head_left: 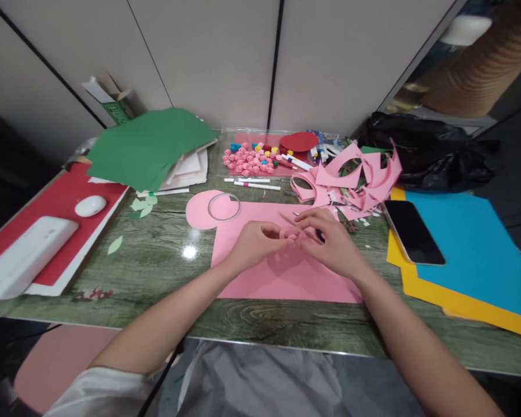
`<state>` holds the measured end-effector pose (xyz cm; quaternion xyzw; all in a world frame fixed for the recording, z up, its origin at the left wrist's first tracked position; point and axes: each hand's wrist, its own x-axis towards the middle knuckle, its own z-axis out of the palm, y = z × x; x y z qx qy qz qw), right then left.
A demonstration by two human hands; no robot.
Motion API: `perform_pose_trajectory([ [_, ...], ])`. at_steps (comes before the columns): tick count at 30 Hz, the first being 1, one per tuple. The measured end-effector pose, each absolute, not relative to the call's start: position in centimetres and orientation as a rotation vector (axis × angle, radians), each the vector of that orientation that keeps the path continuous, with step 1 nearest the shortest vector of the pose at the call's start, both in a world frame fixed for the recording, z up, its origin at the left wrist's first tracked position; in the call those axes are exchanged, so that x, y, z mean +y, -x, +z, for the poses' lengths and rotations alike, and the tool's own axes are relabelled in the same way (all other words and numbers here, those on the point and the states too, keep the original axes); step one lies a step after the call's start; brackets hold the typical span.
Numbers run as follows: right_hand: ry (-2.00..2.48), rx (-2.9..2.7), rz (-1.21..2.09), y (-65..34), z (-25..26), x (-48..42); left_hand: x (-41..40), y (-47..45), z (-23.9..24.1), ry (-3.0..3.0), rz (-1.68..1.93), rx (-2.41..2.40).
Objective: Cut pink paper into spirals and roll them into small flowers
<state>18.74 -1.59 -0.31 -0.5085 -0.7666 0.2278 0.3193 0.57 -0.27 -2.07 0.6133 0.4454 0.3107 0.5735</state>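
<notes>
The small, curled pink paper piece (289, 233) was held up between the person's 2 hands, just above a large, flat, rectangular pink paper sheet (260, 281) on the green, wood-grained tabletop (156, 255). The left hand (260, 242) came in from the left, its thumb and forefinger clamped on the piece's left side and lower edge. The right hand (332, 238) reached in from the other side, fingers bent, with the thumb tip at the piece's right edge; whether those fingers were clamped on it could not be told. A thin, pointed, brownish stick (287, 218) showed just behind the piece, close to the right forefinger, its other end hidden.

Beyond the left hand, a thin, round, see-through ring (209, 213) lay partly over a rounded pink paper shape (196, 209), near the sheet's far left corner. Farther back were slim white sticks (260, 186) and a heap of small, rounded pink pieces (247, 161). Beyond the right hand lay a tangle of cut pink paper scraps (341, 176), and well to the right a black-screened phone (414, 231) rested on blue paper (473, 243) and yellow paper (421, 289).
</notes>
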Motion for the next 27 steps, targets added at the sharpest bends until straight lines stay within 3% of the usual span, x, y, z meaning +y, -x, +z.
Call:
perform_pose_trajectory([
  [7,1.249,-2.33,0.491,-19.1,-0.6,-1.7,-0.4,-0.3,-2.1,-1.749,0.648,1.067],
  [27,1.164,-1.741,0.821,-18.5,-0.3,-1.9,-0.8,-1.1,-1.7,-1.075,0.922,0.92],
])
